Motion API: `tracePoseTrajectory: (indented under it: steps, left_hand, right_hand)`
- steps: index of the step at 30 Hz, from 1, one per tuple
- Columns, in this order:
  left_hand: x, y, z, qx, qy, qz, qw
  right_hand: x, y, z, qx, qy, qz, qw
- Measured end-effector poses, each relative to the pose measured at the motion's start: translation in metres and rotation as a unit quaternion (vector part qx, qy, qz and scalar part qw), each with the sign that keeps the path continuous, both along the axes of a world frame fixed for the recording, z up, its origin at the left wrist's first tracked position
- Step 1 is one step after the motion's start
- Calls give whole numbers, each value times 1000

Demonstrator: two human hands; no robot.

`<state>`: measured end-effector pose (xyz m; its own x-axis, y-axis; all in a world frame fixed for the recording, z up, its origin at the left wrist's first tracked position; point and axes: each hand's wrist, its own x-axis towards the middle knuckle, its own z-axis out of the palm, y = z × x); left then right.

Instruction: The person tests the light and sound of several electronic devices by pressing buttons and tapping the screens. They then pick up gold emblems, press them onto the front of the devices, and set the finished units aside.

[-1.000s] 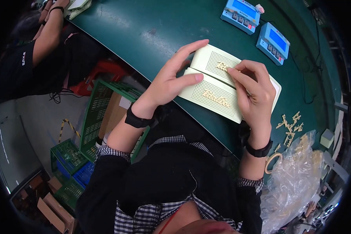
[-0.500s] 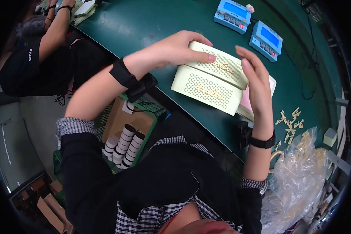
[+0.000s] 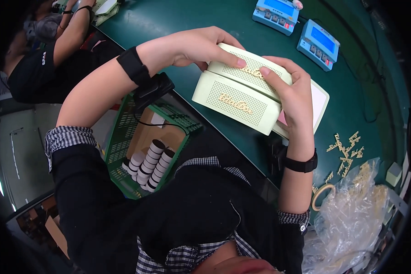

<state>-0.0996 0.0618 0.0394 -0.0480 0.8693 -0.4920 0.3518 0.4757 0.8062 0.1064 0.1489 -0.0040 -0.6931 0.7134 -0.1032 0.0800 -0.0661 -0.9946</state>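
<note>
**Two thumbs on a curly word sign**

The left hand [image 3: 205, 48] and the right hand [image 3: 297, 93] both hold the far cream case [image 3: 219, 69], which has lots of little holes. Both thumbs press on its curly word sign [image 3: 251, 70], left thumb on the left part and right thumb near the right end. Some fingers go behind the case, where I cannot see their tips.

The near cream case [image 3: 255, 99] sits just in front, with its own tan word sign [image 3: 236, 104]. Both cases are at the near side of the green counter [image 3: 169, 20]. To their right is a pale tray [image 3: 321, 100].

More tan word signs [image 3: 347, 150] lie in a heap farther right, near a clear plastic bag [image 3: 351, 223]. Two blue boxes with screens [image 3: 318, 44] stand at the far side. Below the counter, to the left, a green crate [image 3: 116, 155] holds white round tubs [image 3: 151, 160].
</note>
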Motion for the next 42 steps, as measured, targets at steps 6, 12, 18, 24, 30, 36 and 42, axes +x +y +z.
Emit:
tracePoseTrajectory:
  steps: [6,12,18,24,30,36,42]
  left_hand:
    - [6,6,4,-9,63,-19,998]
    - [13,10,7,-6,93,-22,995]
    - [13,17,5,-36,144,-53,988]
    - [-1,18,4,-59,83,-48,994]
    - [-11,10,4,-28,20,-37,999]
    - [-13,10,-4,102,120,-120,980]
    - [36,-23,15,354,359,-274,819]
  right_hand:
    - [3,5,-1,-38,44,46,997]
    - [3,4,-5,-65,52,35,996]
    - [2,3,-2,8,29,24,999]
    - [3,7,-8,-18,64,46,997]
    - [3,10,3,-27,46,67,996]
    - [13,-3,-9,138,-4,3,990]
    - [55,-52,-1,328,-96,19,940]
